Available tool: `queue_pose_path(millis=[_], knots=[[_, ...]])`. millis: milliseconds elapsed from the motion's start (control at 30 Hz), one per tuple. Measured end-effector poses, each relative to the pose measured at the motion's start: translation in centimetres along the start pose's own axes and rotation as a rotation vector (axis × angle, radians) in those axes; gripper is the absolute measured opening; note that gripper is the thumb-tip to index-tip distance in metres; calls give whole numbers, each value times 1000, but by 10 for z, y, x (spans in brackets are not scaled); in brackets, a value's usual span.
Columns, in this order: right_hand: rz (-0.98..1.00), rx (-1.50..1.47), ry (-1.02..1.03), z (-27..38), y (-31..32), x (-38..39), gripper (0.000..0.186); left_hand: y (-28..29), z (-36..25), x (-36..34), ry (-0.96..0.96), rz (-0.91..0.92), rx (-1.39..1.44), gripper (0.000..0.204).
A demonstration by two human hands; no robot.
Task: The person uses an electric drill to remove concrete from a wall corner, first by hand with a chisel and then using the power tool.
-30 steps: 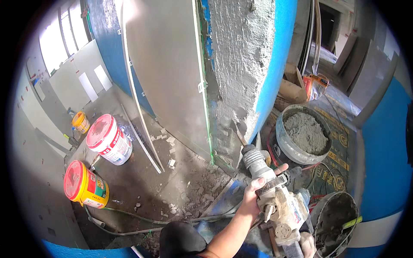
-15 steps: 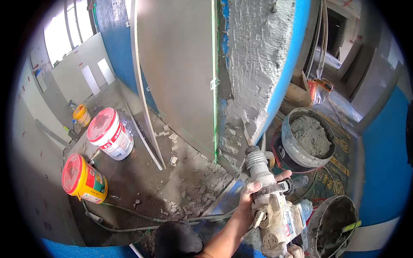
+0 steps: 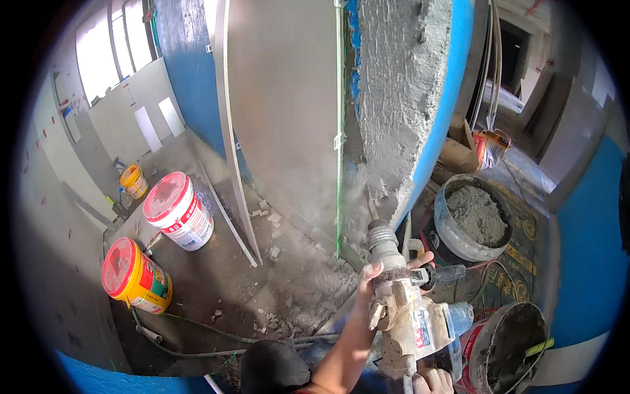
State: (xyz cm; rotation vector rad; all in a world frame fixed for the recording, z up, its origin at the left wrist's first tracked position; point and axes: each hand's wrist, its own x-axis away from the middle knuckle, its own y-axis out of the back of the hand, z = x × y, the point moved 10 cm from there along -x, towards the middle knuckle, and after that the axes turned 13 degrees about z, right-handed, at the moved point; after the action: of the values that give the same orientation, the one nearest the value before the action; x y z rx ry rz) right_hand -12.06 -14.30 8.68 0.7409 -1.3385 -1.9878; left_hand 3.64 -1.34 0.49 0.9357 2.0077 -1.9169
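Observation:
A dusty, grey-white rotary hammer is held in both hands, its nose directed away from me. My left hand wraps round its front collar, with fingertips showing on the far side. My right hand is closed at its back end by the lower edge, partly hidden by the tool body. The chisel bit meets the lower part of the rough grey mortar strip on the wall edge. Pale dust blurs the bit's tip, so its exact contact is hidden.
Right of the tool stand a bucket of grey mortar and a dirty, dark bucket. Two lidded buckets, white-red and yellow-red, stand at left. Broken chips and a hose lie on the floor.
A cloud of dust now hangs round the chisel tip. The tool has shifted slightly left and up in view, and the surroundings have shifted a little to the right. Both hands keep their grip.

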Motion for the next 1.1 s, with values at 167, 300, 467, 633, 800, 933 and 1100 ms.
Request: queue_pose_path(millis=[167,300,467,633,800,933,1100], knots=[[-55,-142,17,-23,0,7,53,-1,-1,-2,-53,-24,50,96],[-74,-87,26,-23,-4,10,49,6,3,2,-80,-60,33,99],[29,-30,19,-13,-10,-1,40,-21,-2,-6,-126,-29,122,101],[-111,6,70,-41,-17,10,52,15,-10,-8,-75,20,30,97],[-43,-123,22,-56,-10,4,54,11,-6,-8,-138,-168,-79,97],[-19,-42,77,-41,-12,24,57,1,5,3,-119,-178,-33,97],[3,-3,88,-42,-25,66,58,9,44,10,-58,-142,71,96]])
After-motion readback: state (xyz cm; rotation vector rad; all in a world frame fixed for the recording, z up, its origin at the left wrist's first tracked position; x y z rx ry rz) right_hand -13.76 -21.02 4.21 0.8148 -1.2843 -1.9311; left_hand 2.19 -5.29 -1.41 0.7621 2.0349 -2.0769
